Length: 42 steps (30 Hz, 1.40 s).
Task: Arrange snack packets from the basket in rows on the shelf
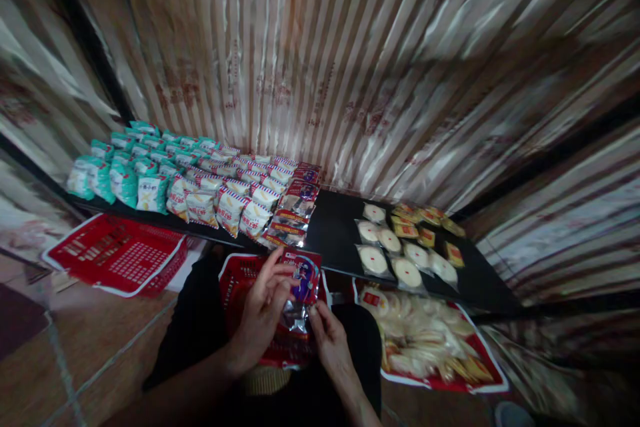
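A red and purple snack packet [306, 275] with a clear lower window is held upright between my two hands, over a red basket [235, 280]. My left hand [265, 310] closes on its left side, with fingers and thumb lying partly across the front. At the lower right edge, my right hand [330, 337] pinches the packet between thumb and fingers. Just beyond, similar red packets [293, 217] stand in a row on a black shelf [333, 227]. The fingers behind the packet are hidden.
Left on the shelf are several teal snack bags [153, 193] and white-and-red bags [231, 210]. Round white packaged discs [373, 259] and yellow packets [405, 227] lie right. Below are a red basket [120, 253] and a filled basket [493, 363]. A striped curtain [300, 47] hangs behind.
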### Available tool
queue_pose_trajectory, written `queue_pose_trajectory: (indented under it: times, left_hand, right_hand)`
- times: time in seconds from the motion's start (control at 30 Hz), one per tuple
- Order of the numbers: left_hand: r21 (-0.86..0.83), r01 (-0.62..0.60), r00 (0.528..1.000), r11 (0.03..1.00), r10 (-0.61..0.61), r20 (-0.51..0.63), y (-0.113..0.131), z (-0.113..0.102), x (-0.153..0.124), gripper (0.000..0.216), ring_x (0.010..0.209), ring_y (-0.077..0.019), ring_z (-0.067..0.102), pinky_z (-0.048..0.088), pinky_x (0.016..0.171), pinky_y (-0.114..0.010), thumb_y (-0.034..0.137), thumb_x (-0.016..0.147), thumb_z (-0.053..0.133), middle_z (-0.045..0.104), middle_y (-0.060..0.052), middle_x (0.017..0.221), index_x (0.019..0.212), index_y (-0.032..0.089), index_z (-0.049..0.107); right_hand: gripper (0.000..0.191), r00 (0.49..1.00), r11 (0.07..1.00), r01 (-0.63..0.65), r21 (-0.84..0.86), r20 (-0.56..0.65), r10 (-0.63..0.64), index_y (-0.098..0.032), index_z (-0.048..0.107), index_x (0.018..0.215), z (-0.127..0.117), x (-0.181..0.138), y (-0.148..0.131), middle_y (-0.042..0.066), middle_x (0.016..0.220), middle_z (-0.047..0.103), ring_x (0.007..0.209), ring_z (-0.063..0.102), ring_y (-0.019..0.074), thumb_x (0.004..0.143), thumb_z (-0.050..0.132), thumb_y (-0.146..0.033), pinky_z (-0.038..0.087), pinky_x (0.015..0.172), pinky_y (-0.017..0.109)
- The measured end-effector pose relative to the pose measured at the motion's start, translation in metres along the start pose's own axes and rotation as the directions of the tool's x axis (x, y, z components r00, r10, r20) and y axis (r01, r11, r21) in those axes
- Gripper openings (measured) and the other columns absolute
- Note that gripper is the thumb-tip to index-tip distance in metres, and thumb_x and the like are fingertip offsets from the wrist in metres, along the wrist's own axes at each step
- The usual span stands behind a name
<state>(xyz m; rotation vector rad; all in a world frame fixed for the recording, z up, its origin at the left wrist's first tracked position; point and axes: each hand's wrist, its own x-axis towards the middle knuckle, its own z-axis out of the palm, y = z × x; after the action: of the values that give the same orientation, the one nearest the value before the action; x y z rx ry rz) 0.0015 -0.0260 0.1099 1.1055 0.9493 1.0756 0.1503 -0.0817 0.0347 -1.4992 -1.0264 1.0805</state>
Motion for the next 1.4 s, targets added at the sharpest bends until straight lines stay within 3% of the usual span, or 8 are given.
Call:
queue_pose_trajectory:
  times: [0.2, 0.37, 0.57, 0.77, 0.97, 1.07, 1.17, 1.4]
  left_hand:
    - [0.246, -0.044, 0.995, 0.968, 0.065, -0.078, -0.021, -0.002, 0.007, 0.028, 0.104, -0.0217, 0.057, 0.046, 0.090, -0.036, 0.031, 0.079, 0.053, 0.056, -0.008, 0.119, 0.104, 0.019, 0.059]
    - [-0.053, 0.169, 0.974, 0.984, -0.158, 0.162, -0.029, 0.006, 0.007, 0.039, 0.094, -0.0223, 0.063, 0.050, 0.084, -0.033, 0.034, 0.074, 0.060, 0.066, -0.010, 0.103, 0.108, 0.015, 0.053]
    - [0.001, 0.060, 0.991, 0.998, -0.059, 0.120, -0.029, 0.018, 0.019, 0.029, 0.088, -0.0210, 0.063, 0.049, 0.082, -0.033, 0.024, 0.074, 0.055, 0.067, -0.008, 0.096, 0.101, 0.014, 0.055]
    - [0.175, -0.072, 0.978, 0.982, 0.035, 0.206, -0.016, 0.023, 0.035, 0.031, 0.088, -0.0191, 0.063, 0.051, 0.080, -0.033, 0.028, 0.083, 0.047, 0.066, -0.008, 0.099, 0.111, 0.017, 0.054]
    - [0.720, -0.445, 0.877, 0.532, 0.420, 0.233, -0.003, 0.024, 0.090, 0.035, 0.132, -0.0274, 0.030, 0.030, 0.106, -0.048, 0.015, 0.081, 0.043, 0.045, -0.013, 0.135, 0.113, 0.014, 0.057]
    - [0.830, -0.421, 0.882, 0.367, 0.381, 0.279, -0.001, 0.029, 0.125, 0.042, 0.139, -0.0296, 0.009, 0.024, 0.109, -0.050, 0.016, 0.081, 0.045, 0.027, -0.013, 0.147, 0.122, 0.014, 0.052]
    - [0.871, -0.402, 0.892, 0.283, 0.334, 0.304, -0.003, 0.034, 0.150, 0.050, 0.138, -0.0305, 0.011, 0.021, 0.109, -0.051, 0.024, 0.083, 0.048, 0.026, -0.015, 0.148, 0.132, 0.014, 0.043]
    - [0.911, -0.359, 0.921, 0.201, 0.236, 0.311, -0.010, 0.038, 0.161, 0.052, 0.138, -0.0318, 0.013, 0.016, 0.111, -0.049, 0.036, 0.085, 0.046, 0.025, -0.017, 0.147, 0.132, 0.012, 0.044]
  right_hand:
    - [0.041, 0.995, 0.957, -0.051, 0.285, -0.067, 0.073, -0.021, 0.066, 0.092, -0.010, 0.002, -0.030, 0.003, 0.084, 0.068, 0.076, 0.060, 0.0177, 0.070, 0.064, -0.055, 0.047, 0.071, 0.027]
    - [0.044, 0.976, 0.898, -0.100, 0.428, -0.132, 0.172, -0.022, 0.067, 0.095, -0.016, 0.007, -0.041, 0.005, 0.090, 0.070, 0.081, 0.063, 0.0208, 0.064, 0.070, -0.054, 0.050, 0.072, 0.030]
    - [0.037, 0.989, 0.897, -0.109, 0.429, -0.046, 0.142, -0.023, 0.066, 0.095, -0.023, 0.011, -0.041, 0.002, 0.091, 0.070, 0.082, 0.063, 0.0174, 0.065, 0.074, -0.045, 0.048, 0.075, 0.026]
    - [0.037, 0.960, 0.867, -0.074, 0.492, -0.200, 0.195, -0.023, 0.062, 0.089, -0.040, 0.021, -0.045, 0.001, 0.084, 0.070, 0.079, 0.065, 0.0193, 0.060, 0.076, -0.044, 0.051, 0.069, 0.027]
    - [0.042, 0.863, 0.959, 0.013, 0.284, -0.488, 0.133, -0.026, 0.066, 0.083, -0.080, 0.033, -0.039, -0.001, 0.099, 0.068, 0.109, 0.056, 0.0248, 0.043, 0.076, -0.017, 0.053, 0.077, 0.028]
    - [0.051, 0.852, 0.962, -0.008, 0.272, -0.502, 0.149, -0.027, 0.067, 0.081, -0.089, 0.039, -0.033, -0.003, 0.103, 0.067, 0.116, 0.051, 0.0234, 0.035, 0.073, -0.004, 0.052, 0.077, 0.023]
    - [0.044, 0.860, 0.949, -0.041, 0.313, -0.472, 0.193, -0.025, 0.064, 0.086, -0.083, 0.051, -0.042, -0.001, 0.093, 0.070, 0.097, 0.062, 0.0225, 0.044, 0.077, -0.018, 0.055, 0.069, 0.027]
    - [0.052, 0.909, 0.824, -0.060, 0.564, -0.311, 0.278, -0.023, 0.057, 0.089, -0.059, 0.100, -0.110, -0.004, 0.066, 0.068, 0.062, 0.067, 0.0185, 0.046, 0.083, -0.035, 0.052, 0.056, 0.026]
